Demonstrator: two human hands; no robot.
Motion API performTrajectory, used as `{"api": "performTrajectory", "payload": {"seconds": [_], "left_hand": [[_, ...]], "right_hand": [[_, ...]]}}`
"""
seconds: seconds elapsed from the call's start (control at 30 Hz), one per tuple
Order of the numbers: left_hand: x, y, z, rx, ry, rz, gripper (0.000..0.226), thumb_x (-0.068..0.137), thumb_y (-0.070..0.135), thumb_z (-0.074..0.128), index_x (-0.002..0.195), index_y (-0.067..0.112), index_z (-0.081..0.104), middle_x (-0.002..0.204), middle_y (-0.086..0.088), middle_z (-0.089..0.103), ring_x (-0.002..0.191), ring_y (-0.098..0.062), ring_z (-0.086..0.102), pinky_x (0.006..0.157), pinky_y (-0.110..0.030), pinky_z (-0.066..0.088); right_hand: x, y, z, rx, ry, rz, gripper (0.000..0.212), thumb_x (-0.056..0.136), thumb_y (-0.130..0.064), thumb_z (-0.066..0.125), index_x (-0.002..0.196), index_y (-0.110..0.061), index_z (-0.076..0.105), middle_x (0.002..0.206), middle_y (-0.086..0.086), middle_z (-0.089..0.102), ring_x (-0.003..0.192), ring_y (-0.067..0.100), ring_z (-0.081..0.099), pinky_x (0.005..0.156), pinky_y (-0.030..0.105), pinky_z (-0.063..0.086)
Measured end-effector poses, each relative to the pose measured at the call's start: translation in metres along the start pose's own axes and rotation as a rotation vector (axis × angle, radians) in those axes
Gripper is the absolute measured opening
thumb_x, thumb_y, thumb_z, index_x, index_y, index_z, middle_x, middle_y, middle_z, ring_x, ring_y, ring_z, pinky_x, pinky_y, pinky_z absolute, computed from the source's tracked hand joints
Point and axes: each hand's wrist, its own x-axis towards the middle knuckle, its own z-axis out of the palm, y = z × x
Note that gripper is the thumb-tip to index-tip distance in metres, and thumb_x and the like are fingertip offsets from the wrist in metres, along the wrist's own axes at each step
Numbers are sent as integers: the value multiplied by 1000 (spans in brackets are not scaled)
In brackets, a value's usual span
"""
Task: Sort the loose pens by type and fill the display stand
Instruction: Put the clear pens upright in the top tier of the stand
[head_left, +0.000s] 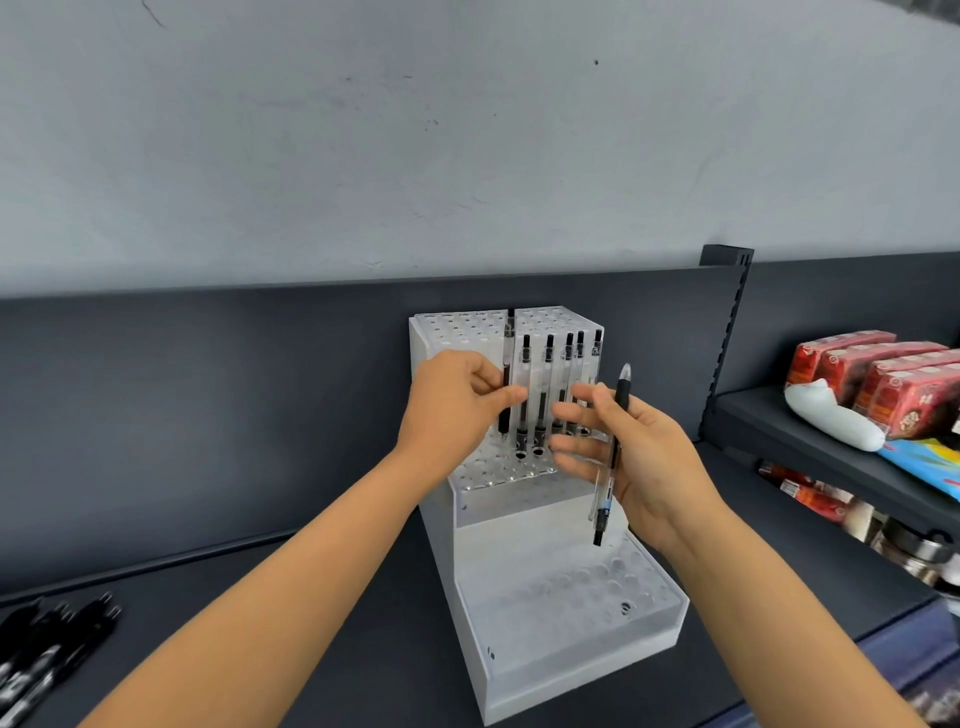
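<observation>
A clear acrylic display stand (519, 519) with stepped tiers of holes stands on the dark shelf. Several clear pens with black caps (548, 395) stand upright in its middle tier. My left hand (457, 405) pinches one clear pen (506, 374) upright, its lower tip just above the tier's holes at the left of the row. My right hand (634, 457) holds two pens against the palm with its thumb, a black-grip pen (622, 389) and a clear pen (602, 504) pointing down, while its fingers stretch out toward the standing pens.
A pile of loose black pens (47, 654) lies at the lower left on the dark shelf (311, 623). The stand's lowest tier (587, 597) holds only holes. Right of the upright post, red packets (883, 379) and a white item (831, 421) sit on a neighbouring shelf.
</observation>
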Motion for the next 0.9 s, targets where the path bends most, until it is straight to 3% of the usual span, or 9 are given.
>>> {"api": "performTrajectory", "payload": {"seconds": [0.07, 0.2, 0.33, 0.47, 0.57, 0.63, 0.73, 0.83, 0.9], "left_hand": [[-2, -4, 2, 97, -64, -32, 23, 76, 30, 81, 73, 13, 66, 67, -4, 69, 62, -14, 66, 61, -25, 53], [-4, -1, 9, 446, -139, 26, 31, 81, 37, 75, 76, 7, 68, 69, -6, 67, 63, -20, 63, 61, -29, 52], [-2, 10, 9, 631, -157, 51, 36, 82, 41, 72, 78, 7, 65, 72, -6, 66, 68, -23, 62, 63, -33, 52], [-7, 14, -1, 707, -159, 64, 43, 80, 50, 70, 69, 10, 58, 64, -2, 61, 61, -19, 58, 59, -30, 50], [-15, 23, -18, 425, -209, 112, 31, 78, 49, 72, 76, 19, 67, 71, 6, 68, 65, -3, 61, 59, -17, 48], [-22, 32, -29, 130, -411, 88, 25, 76, 46, 75, 82, 22, 72, 77, 10, 71, 66, 3, 62, 67, -16, 51], [-28, 33, -35, 3, -682, 25, 23, 82, 33, 74, 95, 15, 73, 85, 1, 74, 77, -11, 69, 84, -33, 57], [-30, 28, -41, -118, -625, 9, 17, 89, 24, 66, 97, 10, 73, 82, -4, 74, 67, -16, 67, 73, -30, 59], [-31, 27, -45, -331, -470, -39, 14, 85, 20, 69, 92, 9, 75, 75, -5, 72, 61, -15, 63, 65, -24, 56]], "right_hand": [[1, 2, -1, -40, 0, 25, 28, 99, -30, 49, 108, -8, 64, 69, 0, 63, 43, 12, 50, 38, 21, 41], [5, 5, -1, 11, -69, 168, 40, 101, -38, 39, 101, -6, 63, 59, -2, 42, 39, 9, 25, 34, 20, 20], [2, 3, 1, 94, -38, 124, 29, 98, -17, 34, 98, -5, 60, 62, 2, 43, 42, 12, 30, 37, 22, 24], [-3, 0, 2, 48, -51, 53, 25, 101, -14, 40, 102, -3, 62, 72, 5, 60, 54, 15, 51, 52, 26, 43], [-7, -3, 3, -2, -66, 20, 16, 97, -16, 51, 98, -8, 64, 88, 6, 74, 77, 20, 68, 78, 35, 54], [-7, -7, 6, 15, -69, -13, 10, 94, -18, 57, 95, -11, 64, 94, 6, 75, 85, 18, 71, 79, 35, 55], [-5, -13, 12, 102, -43, -69, 9, 92, -18, 59, 96, -10, 61, 98, 7, 75, 91, 17, 72, 72, 28, 57], [-2, -16, 13, 140, 21, -146, 10, 93, -17, 58, 86, -10, 54, 100, 8, 74, 97, 18, 70, 90, 31, 52], [-4, -16, 10, 150, 51, -138, 12, 93, -18, 58, 84, -11, 55, 101, 7, 74, 94, 19, 71, 90, 33, 53]]}}
